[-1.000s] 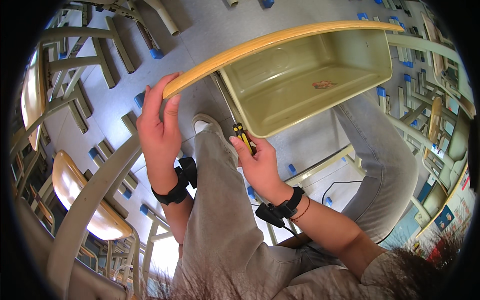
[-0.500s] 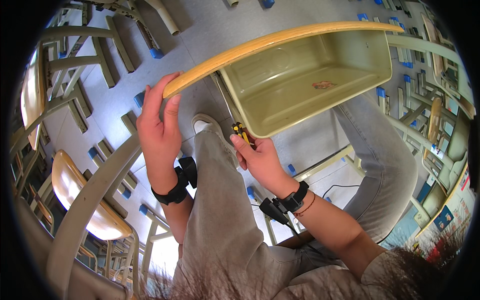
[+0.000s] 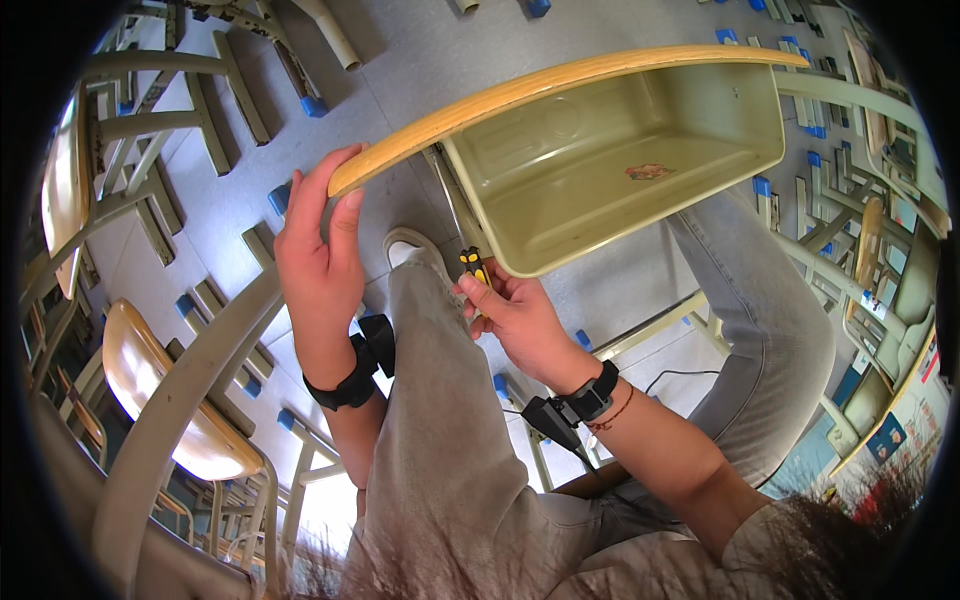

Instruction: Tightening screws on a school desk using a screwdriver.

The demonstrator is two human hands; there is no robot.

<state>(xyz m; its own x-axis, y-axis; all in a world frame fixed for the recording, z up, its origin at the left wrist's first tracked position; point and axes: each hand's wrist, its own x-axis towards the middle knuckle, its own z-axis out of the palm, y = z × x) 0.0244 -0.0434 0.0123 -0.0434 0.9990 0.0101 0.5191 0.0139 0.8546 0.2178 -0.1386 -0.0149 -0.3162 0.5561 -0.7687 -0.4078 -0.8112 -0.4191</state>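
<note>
My left hand is closed on the left end of a desk's pale wooden top, thumb on its near edge. Under the top is an open olive-beige desk compartment with a small reddish sticker inside. Beside its lower left corner, my right hand is closed on a yellow-and-black handled tool, thumb across the handle; the tool's working end is hidden or too small to make out. It is at a metal frame bar running along the compartment's left side. Both wrists wear black strapped devices.
Chairs and desk frames with blue foot caps surround me on the tiled floor, including a wooden chair seat at lower left. My legs straddle the space below the compartment, one shoe beside the frame. A black cable runs from the right wrist device.
My right hand and the tool handle have shifted slightly, the fingers changing their grip and turning around the handle. My left hand stays on the wooden top, which has barely moved.
</note>
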